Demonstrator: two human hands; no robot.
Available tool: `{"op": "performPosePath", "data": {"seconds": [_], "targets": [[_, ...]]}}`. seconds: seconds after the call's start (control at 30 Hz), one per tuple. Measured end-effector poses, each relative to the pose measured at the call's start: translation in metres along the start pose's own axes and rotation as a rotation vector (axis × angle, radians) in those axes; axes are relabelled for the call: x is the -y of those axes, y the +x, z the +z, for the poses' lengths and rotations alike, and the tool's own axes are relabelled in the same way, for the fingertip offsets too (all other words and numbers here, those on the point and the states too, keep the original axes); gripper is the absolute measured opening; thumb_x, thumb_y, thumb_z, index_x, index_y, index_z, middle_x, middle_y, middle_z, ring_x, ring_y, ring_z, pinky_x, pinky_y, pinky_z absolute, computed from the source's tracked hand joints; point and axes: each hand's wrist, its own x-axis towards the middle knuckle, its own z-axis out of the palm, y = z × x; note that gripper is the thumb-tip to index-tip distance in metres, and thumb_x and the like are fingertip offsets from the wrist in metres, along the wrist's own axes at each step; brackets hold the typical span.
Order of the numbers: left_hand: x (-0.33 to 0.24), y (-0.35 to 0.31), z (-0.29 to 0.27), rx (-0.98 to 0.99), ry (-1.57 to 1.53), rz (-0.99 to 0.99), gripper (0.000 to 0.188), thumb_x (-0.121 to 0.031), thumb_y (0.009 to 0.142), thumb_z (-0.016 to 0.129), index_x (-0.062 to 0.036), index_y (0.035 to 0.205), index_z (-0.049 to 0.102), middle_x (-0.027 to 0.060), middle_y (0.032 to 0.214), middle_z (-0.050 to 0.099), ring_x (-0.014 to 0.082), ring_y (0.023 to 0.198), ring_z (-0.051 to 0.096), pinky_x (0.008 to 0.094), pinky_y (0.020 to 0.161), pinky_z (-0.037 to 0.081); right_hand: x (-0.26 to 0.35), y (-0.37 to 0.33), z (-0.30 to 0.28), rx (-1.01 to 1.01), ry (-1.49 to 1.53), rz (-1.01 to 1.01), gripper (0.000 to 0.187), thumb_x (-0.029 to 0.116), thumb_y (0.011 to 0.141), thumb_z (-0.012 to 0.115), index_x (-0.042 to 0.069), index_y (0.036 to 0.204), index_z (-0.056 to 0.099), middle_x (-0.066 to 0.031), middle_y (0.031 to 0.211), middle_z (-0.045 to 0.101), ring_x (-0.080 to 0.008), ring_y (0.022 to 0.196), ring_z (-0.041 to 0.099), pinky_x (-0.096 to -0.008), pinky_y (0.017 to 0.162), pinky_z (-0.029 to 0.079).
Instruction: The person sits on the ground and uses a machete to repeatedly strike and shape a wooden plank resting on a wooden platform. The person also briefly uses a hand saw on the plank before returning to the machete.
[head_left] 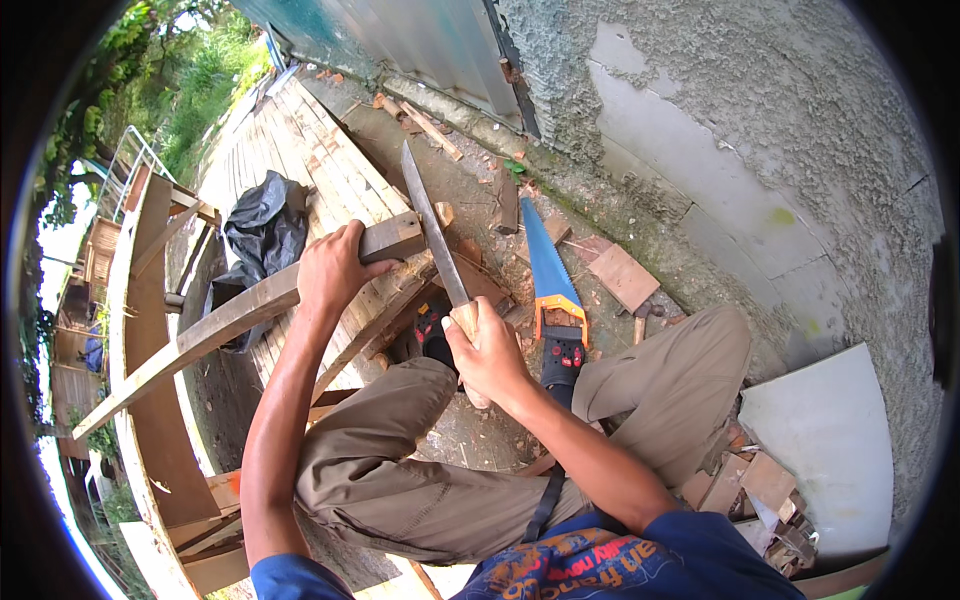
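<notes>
My left hand [335, 268] is wrapped over a long squared wooden beam [215, 325], a short way back from its near-right end. The beam slants from the lower left up toward the middle. In my closed right hand [488, 348] is a machete [432, 222] by its light wooden handle, with the long narrow blade pointing up and away. Its blade passes close beside the beam's cut end; whether they touch I cannot tell. To the right, a handsaw [545, 255] with a blue blade and an orange and black handle lies by my leg.
Pale wooden planks [325, 135] stretch away at the left, with a crumpled black plastic sheet [265, 230] on them. Wood offcuts [625, 275] lie on the ground beside a rough grey wall [750, 170]. A pale panel [830, 430] and a scrap pile [765, 485] are at the right.
</notes>
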Motion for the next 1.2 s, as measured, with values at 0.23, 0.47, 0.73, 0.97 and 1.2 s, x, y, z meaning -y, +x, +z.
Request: {"op": "performPosePath", "data": {"seconds": [0.23,0.47,0.73,0.97,1.2], "targets": [[-0.006,0.002,0.004,0.005,-0.008,-0.005,0.067,-0.059,0.070,0.085,-0.0053,0.099,0.059,0.0151,0.083,0.071,0.0362,0.082,0.071,0.0458,0.071,0.055,-0.015,0.003,0.008,-0.162,0.026,-0.147,0.023,0.019,0.102,0.064,0.002,0.109,0.050,-0.0069,0.070,0.059,-0.0163,0.062,0.064,-0.0378,0.054,0.049],[0.000,-0.004,0.002,0.059,0.005,-0.049,0.066,-0.059,0.071,0.085,-0.0051,0.100,0.060,0.0164,0.083,0.071,0.0364,0.083,0.072,0.0459,0.073,0.056,0.019,0.002,-0.007,-0.216,0.300,-0.231,0.026,0.021,0.102,0.066,0.002,0.111,0.052,-0.0021,0.075,0.059,-0.0085,0.055,0.058,-0.0316,0.047,0.048],[0.000,-0.004,0.000,0.079,0.003,-0.048,0.064,-0.059,0.071,0.084,-0.0050,0.094,0.057,0.0154,0.081,0.070,0.0369,0.080,0.071,0.0454,0.071,0.056,-0.011,-0.013,-0.010,0.006,0.081,-0.011,0.037,0.019,0.098,0.066,-0.005,0.117,0.048,-0.0275,0.078,0.065,-0.0501,0.078,0.068,-0.0509,0.063,0.051],[-0.009,0.008,-0.002,0.067,0.017,-0.028,0.068,-0.063,0.072,0.082,-0.0043,0.096,0.059,0.0171,0.083,0.071,0.0368,0.083,0.072,0.0450,0.072,0.056,-0.025,-0.004,0.003,-0.027,0.040,-0.047,0.030,0.019,0.099,0.065,-0.003,0.109,0.047,-0.0268,0.077,0.065,-0.0517,0.077,0.066,-0.0535,0.063,0.050],[-0.003,0.004,0.001,0.109,0.044,-0.070,0.068,-0.064,0.071,0.082,-0.0048,0.095,0.059,0.0171,0.081,0.071,0.0363,0.078,0.073,0.0458,0.070,0.057,0.015,0.004,-0.008,-0.250,0.285,-0.199,0.032,0.019,0.099,0.066,-0.005,0.110,0.049,-0.0274,0.080,0.065,-0.0484,0.076,0.066,-0.0498,0.063,0.050]]}}
